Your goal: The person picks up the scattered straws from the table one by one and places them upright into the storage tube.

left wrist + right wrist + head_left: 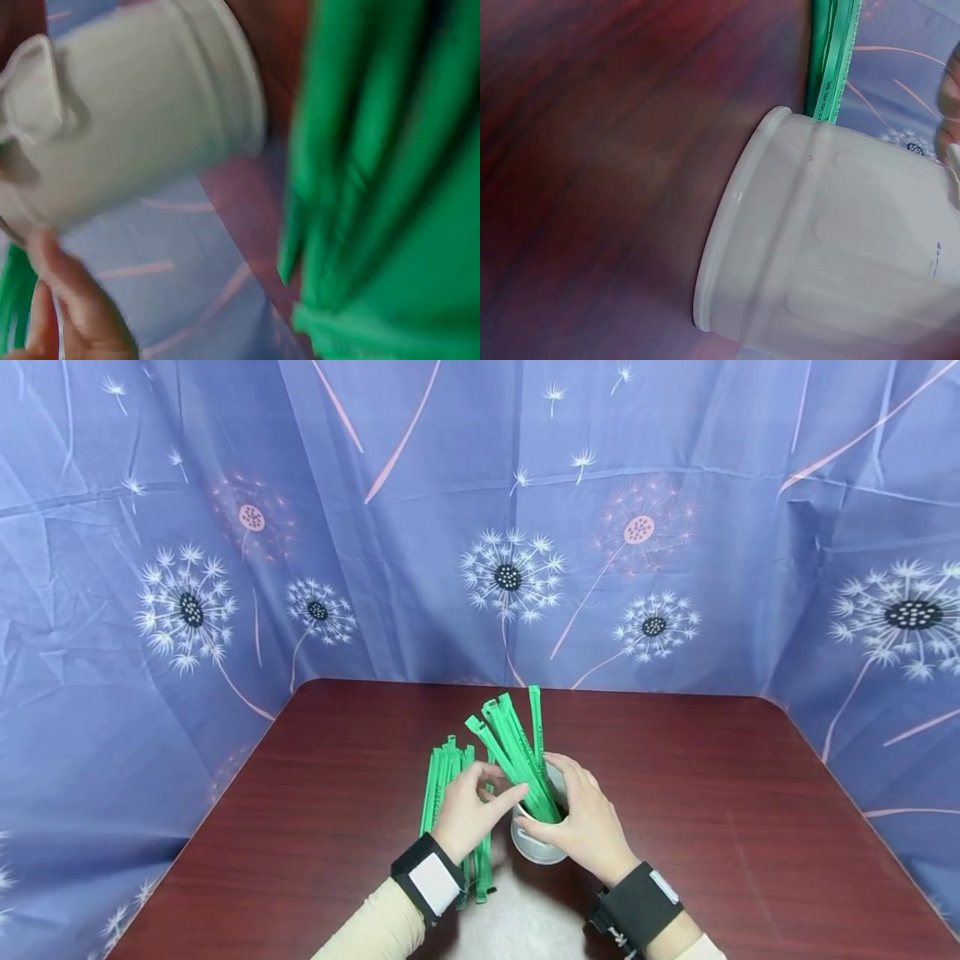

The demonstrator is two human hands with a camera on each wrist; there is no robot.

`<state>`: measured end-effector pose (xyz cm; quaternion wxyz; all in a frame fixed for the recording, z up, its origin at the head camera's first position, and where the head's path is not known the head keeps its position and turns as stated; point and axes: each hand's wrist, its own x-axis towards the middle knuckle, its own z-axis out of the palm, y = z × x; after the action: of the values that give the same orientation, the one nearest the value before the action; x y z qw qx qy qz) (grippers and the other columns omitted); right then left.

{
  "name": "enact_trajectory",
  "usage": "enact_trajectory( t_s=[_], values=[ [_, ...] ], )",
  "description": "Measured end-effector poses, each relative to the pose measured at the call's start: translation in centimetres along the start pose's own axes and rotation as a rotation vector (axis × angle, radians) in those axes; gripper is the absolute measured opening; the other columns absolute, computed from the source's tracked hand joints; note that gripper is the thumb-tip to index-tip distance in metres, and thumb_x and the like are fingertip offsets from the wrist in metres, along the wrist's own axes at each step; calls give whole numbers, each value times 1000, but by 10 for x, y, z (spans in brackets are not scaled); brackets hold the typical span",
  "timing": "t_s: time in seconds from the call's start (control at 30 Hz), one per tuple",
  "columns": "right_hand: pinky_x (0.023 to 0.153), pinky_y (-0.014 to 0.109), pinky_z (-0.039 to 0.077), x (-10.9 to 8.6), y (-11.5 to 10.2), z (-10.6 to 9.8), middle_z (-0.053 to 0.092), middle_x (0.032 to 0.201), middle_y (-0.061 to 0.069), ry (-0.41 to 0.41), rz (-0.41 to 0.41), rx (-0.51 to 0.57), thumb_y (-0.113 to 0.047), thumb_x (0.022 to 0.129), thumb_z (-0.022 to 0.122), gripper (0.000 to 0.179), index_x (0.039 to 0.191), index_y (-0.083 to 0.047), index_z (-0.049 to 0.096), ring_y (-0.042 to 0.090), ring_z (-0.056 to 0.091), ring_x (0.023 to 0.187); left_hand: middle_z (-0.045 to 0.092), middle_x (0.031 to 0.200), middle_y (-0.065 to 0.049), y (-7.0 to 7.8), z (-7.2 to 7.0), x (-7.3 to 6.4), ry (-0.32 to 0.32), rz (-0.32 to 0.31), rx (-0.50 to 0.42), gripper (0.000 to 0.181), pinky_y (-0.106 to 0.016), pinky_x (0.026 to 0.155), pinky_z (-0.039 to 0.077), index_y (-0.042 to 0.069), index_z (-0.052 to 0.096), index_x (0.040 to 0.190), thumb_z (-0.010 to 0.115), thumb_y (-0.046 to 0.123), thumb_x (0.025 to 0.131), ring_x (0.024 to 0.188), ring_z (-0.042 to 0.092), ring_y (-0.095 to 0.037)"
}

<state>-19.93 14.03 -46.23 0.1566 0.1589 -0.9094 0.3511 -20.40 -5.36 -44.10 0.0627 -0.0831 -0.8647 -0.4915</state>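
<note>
A white bucket point(538, 852) with a small wire handle stands on the table, slim green paper-wrapped sticks point(517, 743) with dark print fanning out of its mouth. My right hand point(592, 822) grips the bucket near the rim, thumb in front and fingers round the far side. At the left edge of the mouth my left hand point(471, 806) pinches the sticks low down, its thumb lying over them. In the left wrist view, fingers point(82, 307) show close to the bucket's rim. More green sticks point(438, 785) lie in a pile beneath and beside my left hand.
The dark red wooden table point(712, 793) runs back to a blue curtain point(420, 568) with a dandelion print, which also hangs along both sides. A pale bright patch point(517, 910) shows on the tabletop in front of the bucket.
</note>
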Motion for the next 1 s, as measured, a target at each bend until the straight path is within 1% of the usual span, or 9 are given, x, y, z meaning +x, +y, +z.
enact_trajectory(
  t_s=[0.1, 0.17, 0.23, 0.3, 0.4, 0.53, 0.77, 0.93, 1.0],
  values=[
    [90, 57, 52, 0, 0, 1, 51, 144, 2, -4, 7, 2, -59, 73, 81, 92, 146, -18, 43, 28, 50, 130, 70, 108, -7, -13, -11, 6, 14, -27, 217, 56, -37, 79, 54, 12, 69, 112, 57, 63, 91, 95, 66, -23],
    [90, 56, 51, -1, 0, 1, 52, 144, 2, -7, 13, 4, -59, 72, 81, 92, 146, -19, 43, 27, 50, 129, 69, 111, -12, -27, -20, 10, 32, -41, 373, 58, -46, 85, 54, 9, 70, 113, 54, 62, 93, 104, 65, -31],
    [91, 56, 51, -2, 0, 1, 52, 143, 1, -14, 21, 9, -60, 72, 81, 92, 146, -21, 42, 27, 50, 129, 68, 113, -17, -42, -29, 12, 31, -77, 518, 54, -51, 89, 53, 4, 70, 113, 59, 53, 94, 107, 63, -38],
    [91, 56, 51, -3, 0, 2, 52, 143, 1, -18, 26, 10, -60, 72, 81, 91, 146, -22, 42, 26, 50, 128, 67, 107, -23, -55, -38, 11, 7, -107, 630, 47, -52, 87, 52, -3, 68, 109, 70, 40, 90, 100, 62, -42],
    [92, 56, 51, -5, 1, 2, 52, 143, 1, -18, 29, 8, -59, 72, 81, 90, 145, -22, 42, 27, 50, 128, 64, 93, -24, -63, -47, 7, -38, -136, 719, 43, -50, 79, 54, -8, 65, 101, 81, 27, 81, 87, 63, -42],
    [91, 55, 51, -5, 1, 2, 53, 142, 1, -15, 25, 8, -57, 72, 82, 90, 145, -22, 42, 27, 51, 128, 66, 83, -19, -64, -55, 4, -52, -152, 676, 35, -45, 70, 56, -7, 66, 94, 84, 17, 77, 79, 66, -37],
    [90, 55, 51, -3, 0, 3, 53, 141, 1, -5, 11, 4, -57, 71, 83, 91, 145, -23, 42, 26, 51, 126, 71, 81, -12, -67, -58, 8, -72, -233, 562, 22, -38, 65, 54, -2, 71, 97, 76, 15, 85, 67, 65, -24],
    [90, 55, 51, -2, -1, 2, 54, 141, 2, 1, 8, 2, -57, 70, 83, 91, 145, -22, 42, 26, 52, 126, 72, 91, -11, -63, -62, 12, 2, -250, 473, 19, -40, 70, 54, 1, 71, 101, 67, 17, 93, 78, 67, -24],
    [90, 56, 51, -2, -1, 1, 53, 142, 2, 3, 11, 1, -57, 70, 83, 92, 145, -22, 42, 26, 51, 127, 72, 95, -11, -60, -64, 14, 44, -236, 429, 21, -41, 71, 54, 3, 71, 104, 65, 19, 94, 82, 68, -26]
  ],
)
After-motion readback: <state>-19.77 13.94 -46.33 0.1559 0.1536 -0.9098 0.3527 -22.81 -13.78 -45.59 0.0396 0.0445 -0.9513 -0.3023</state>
